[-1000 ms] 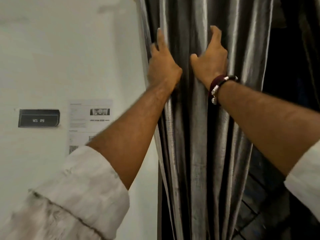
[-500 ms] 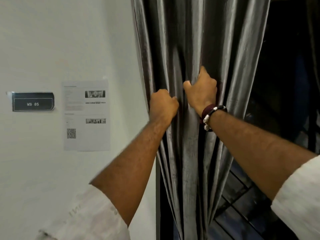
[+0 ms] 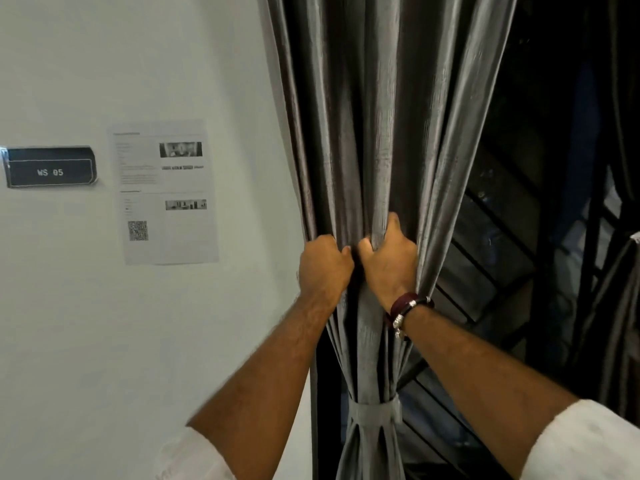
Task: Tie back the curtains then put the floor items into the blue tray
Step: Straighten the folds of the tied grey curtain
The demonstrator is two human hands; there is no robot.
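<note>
The grey curtain point(image 3: 374, 133) hung just right of the white wall point(image 3: 138, 341), its folds gathered toward the middle of the view and cinched lower down by a band point(image 3: 374, 412) of the same grey cloth wrapped around the bundle. Both hands were on the curtain above that band, side by side and almost touching each other. The left hand point(image 3: 323, 263) was curled into a fist on the curtain's left edge, gripping the folds, knuckles toward the camera. The right hand point(image 3: 389, 258) gripped the folds just beside it, its thumb hooked over one pleat and its fingers point(image 3: 393, 220) reaching up and into the cloth, so their tips were hidden. A dark red bracelet point(image 3: 407, 306) with silver beads sat on the right wrist, and both forearms were bare below rolled white sleeves point(image 3: 585, 445). On the wall to the left, a printed sheet point(image 3: 166, 192) with 2 small photos and a QR code was stuck up, and further left a dark sign point(image 3: 50, 167) read "WS 05". To the right of the curtain lay a dark opening crossed by slanted black bars point(image 3: 485, 265), too dim to make out more. A second dark fold of cloth point(image 3: 620, 306) showed at the far right edge.
</note>
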